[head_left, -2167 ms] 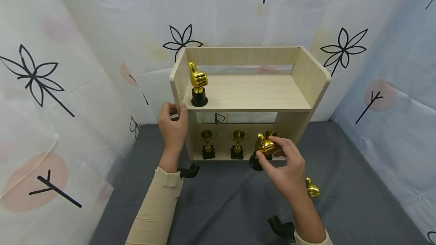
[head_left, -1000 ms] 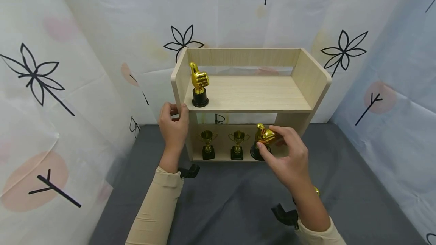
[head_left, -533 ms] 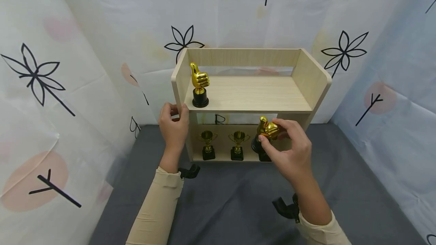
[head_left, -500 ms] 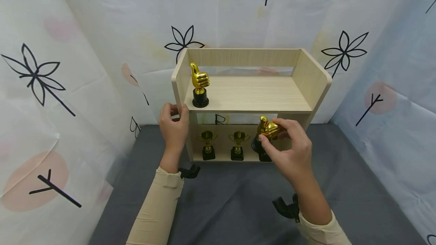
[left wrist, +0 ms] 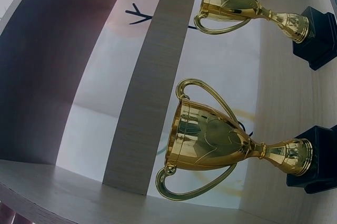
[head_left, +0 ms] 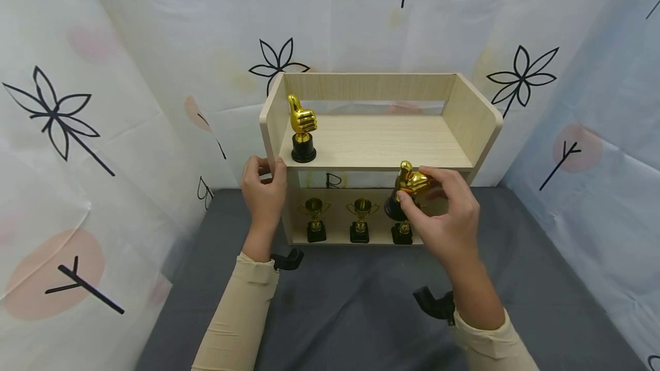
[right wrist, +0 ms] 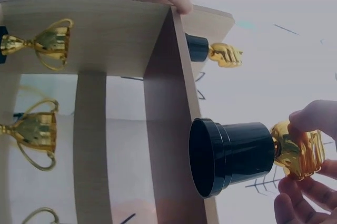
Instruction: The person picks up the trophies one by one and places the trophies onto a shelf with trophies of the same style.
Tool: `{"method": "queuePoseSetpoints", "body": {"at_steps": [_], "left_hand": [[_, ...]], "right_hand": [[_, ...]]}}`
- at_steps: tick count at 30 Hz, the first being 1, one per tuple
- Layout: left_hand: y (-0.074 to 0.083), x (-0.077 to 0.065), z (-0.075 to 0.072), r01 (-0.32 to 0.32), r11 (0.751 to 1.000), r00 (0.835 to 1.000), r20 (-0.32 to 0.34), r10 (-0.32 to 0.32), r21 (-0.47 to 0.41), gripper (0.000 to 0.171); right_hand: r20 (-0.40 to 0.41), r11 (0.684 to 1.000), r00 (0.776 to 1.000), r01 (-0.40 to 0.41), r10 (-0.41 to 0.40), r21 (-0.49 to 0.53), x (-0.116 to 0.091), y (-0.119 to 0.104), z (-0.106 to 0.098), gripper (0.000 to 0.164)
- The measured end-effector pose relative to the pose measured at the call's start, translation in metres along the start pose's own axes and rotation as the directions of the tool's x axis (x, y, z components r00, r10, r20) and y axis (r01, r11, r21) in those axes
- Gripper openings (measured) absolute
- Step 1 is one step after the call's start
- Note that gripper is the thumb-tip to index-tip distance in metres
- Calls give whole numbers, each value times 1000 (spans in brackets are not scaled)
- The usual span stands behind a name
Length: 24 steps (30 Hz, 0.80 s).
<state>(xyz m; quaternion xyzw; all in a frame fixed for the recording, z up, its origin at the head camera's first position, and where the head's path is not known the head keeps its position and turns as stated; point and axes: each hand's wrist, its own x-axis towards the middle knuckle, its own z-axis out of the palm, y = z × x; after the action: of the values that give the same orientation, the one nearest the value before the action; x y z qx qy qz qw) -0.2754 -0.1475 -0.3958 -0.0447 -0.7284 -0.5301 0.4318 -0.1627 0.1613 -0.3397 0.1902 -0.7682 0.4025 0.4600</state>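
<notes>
My right hand (head_left: 447,213) pinches a gold thumbs-up trophy (head_left: 412,181) by its gold part between thumb and fingers. The trophy is tilted, its black base (right wrist: 231,153) raised near the front edge of the shelf's upper board in the right wrist view. With my left hand (head_left: 264,192) I grip the left side panel of the two-tier wooden shelf (head_left: 381,142). Another thumbs-up trophy (head_left: 303,130) stands upright at the upper board's left end. Gold cup trophies stand below: a left one (head_left: 315,219), a middle one (head_left: 360,219) and a right one (head_left: 403,232), partly hidden.
A dark grey cloth (head_left: 350,308) covers the table in front of the shelf. Patterned white fabric (head_left: 196,44) hangs behind and at both sides. The shelf's right side panel (head_left: 471,113) rises beside the upper tier.
My right hand has lifted the thumbs-up trophy from the lower tier's front toward the upper board. The left hand stays put. A thumbs-up trophy on the table has become hidden behind my right arm.
</notes>
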Motion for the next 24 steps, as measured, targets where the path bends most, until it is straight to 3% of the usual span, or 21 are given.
{"method": "queuePoseSetpoints", "body": {"at_steps": [8,24], "left_hand": [[0,0,-1,6,1000,1000,-7,-6,-2,30],[-1,1,-2,2,1000,1000,-2,-2,3,30]], "right_hand": [[-67,998,995,-69,69,6,13,-1,-4,49],[-35,988,988,-153,153,11,34,3,-2,48]]}}
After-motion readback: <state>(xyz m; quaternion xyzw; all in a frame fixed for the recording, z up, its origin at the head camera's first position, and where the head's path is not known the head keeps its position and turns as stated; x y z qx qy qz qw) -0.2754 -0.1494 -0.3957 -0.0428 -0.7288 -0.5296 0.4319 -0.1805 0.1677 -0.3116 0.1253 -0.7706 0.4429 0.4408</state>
